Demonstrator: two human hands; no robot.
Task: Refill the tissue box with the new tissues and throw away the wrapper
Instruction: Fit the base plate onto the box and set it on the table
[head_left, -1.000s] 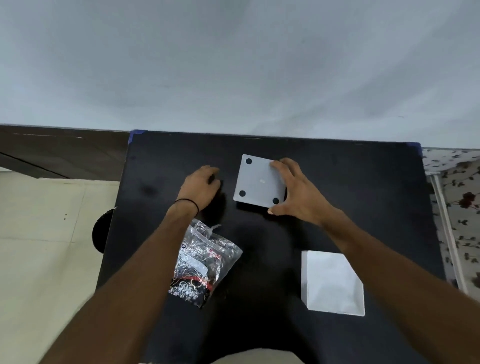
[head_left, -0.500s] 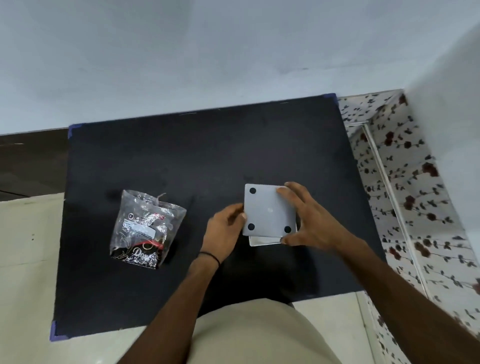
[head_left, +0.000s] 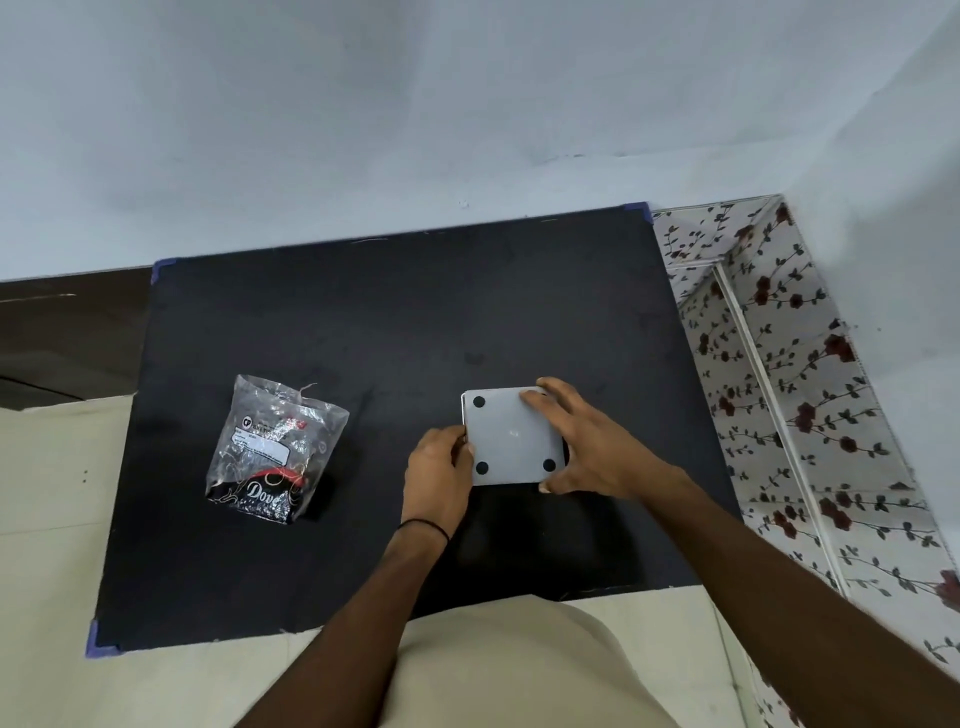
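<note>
A square grey tissue box bottom (head_left: 511, 439) with black round feet faces up on the black table (head_left: 389, 312), right of centre. A thin white edge shows along its left and top sides, so it sits on the white part beneath. My left hand (head_left: 434, 467) pinches its left edge. My right hand (head_left: 592, 447) wraps its right side, fingers spread over the top right corner and thumb at the near right corner. The crumpled clear wrapper (head_left: 272, 449) with black and red print lies apart on the table's left side. No tissues show.
The table stands against a pale wall (head_left: 415, 104). A floral-patterned surface (head_left: 810, 415) with a white rail adjoins the table's right edge. Beige floor lies to the left and near me.
The grey bottom, held at the table's middle a second ago, has come over the white part that lay near me and now sits squarely on it. My left hand joined at its left edge.
</note>
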